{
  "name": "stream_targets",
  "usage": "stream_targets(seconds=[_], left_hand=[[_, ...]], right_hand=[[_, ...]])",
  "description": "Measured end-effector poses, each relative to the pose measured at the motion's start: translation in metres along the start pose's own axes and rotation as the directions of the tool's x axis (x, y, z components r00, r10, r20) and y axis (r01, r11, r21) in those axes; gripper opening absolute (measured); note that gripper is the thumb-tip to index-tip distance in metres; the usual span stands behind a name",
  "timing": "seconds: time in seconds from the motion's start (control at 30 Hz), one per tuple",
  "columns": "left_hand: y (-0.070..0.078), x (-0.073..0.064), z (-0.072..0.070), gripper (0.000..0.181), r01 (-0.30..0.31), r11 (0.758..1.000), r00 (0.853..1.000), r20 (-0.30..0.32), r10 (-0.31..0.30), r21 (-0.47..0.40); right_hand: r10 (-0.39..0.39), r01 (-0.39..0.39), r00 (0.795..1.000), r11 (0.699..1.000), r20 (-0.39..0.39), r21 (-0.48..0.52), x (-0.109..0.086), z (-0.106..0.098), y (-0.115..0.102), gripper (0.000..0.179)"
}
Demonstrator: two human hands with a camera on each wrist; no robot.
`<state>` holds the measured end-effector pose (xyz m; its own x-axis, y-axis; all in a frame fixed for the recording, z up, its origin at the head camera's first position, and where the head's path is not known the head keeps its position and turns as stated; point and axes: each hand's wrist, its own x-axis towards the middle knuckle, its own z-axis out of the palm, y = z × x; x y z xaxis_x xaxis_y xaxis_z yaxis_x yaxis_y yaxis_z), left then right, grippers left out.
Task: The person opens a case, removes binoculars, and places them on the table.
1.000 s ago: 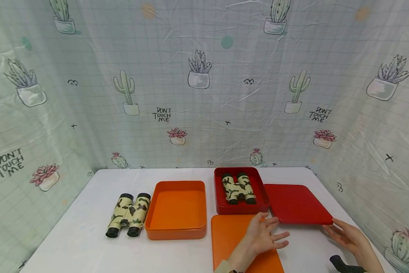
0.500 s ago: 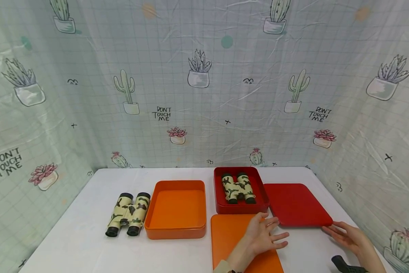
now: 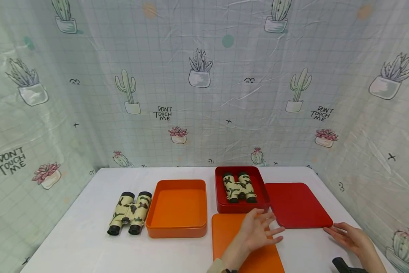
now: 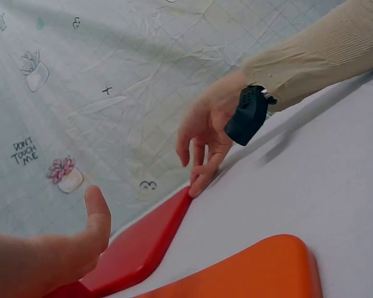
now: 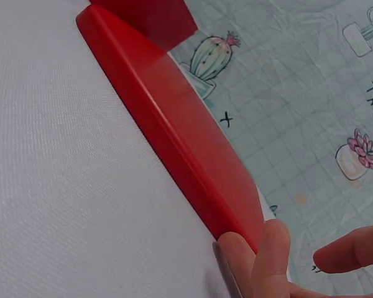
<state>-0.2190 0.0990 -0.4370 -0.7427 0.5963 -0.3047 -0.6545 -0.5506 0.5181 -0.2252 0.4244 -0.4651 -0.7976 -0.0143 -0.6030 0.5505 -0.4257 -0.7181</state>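
In the head view my right hand is at the near right corner of the flat red lid. Fingertips touch that corner in the right wrist view, while another finger stands apart from it. Over the orange lid my left hand is held with its fingers spread, holding nothing. Behind that lid is a red box with camouflage binoculars lying in it. To the left stands an orange box with nothing inside. A second pair of camouflage binoculars lies beside it.
All of it rests on a white table. A cactus-print cloth hangs behind and at both sides. A dark wrist device sits on the right wrist.
The near edge of the red lid has come down a little, with my right hand staying at its corner. My left hand has shifted slightly left. The binoculars and boxes stay put.
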Motion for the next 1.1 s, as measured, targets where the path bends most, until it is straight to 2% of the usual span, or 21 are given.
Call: stream_targets(seconds=[0.17,0.27,0.47,0.7,0.83,1.07,1.1], left_hand=[[0.007,-0.007,-0.001,0.064,-0.022,1.0,1.0,0.012,0.022,0.002],[0.011,-0.011,-0.002,0.062,-0.042,0.999,0.999,0.016,0.042,0.005],[0.017,-0.017,-0.004,0.061,-0.078,0.997,0.997,0.033,0.077,0.028],[0.023,-0.022,-0.008,0.054,-0.12,0.99,0.993,0.032,0.118,0.076],[0.028,-0.026,-0.01,0.049,-0.171,0.977,0.985,0.014,0.171,0.129],[0.04,-0.034,-0.018,0.048,-0.253,0.934,0.963,-0.028,0.268,0.252],[0.041,-0.035,-0.019,0.047,-0.26,0.927,0.959,-0.036,0.28,0.271]], right_hand=[[-0.019,0.017,0.999,0.998,-0.029,-0.061,-0.002,0.003,-0.001,0.038],[-0.034,0.029,0.998,0.994,-0.044,-0.105,-0.003,0.005,-0.003,0.045],[-0.081,0.073,0.996,0.982,-0.044,-0.174,-0.007,0.008,-0.005,0.049],[-0.125,0.113,0.992,0.96,-0.028,-0.257,-0.012,0.019,-0.008,0.068],[-0.188,0.171,0.982,0.914,-0.012,-0.368,-0.016,0.025,-0.005,0.074],[-0.304,0.268,0.952,0.771,0.037,-0.578,-0.015,0.038,-0.002,0.081],[-0.315,0.277,0.948,0.761,0.039,-0.587,-0.015,0.041,-0.001,0.079]])
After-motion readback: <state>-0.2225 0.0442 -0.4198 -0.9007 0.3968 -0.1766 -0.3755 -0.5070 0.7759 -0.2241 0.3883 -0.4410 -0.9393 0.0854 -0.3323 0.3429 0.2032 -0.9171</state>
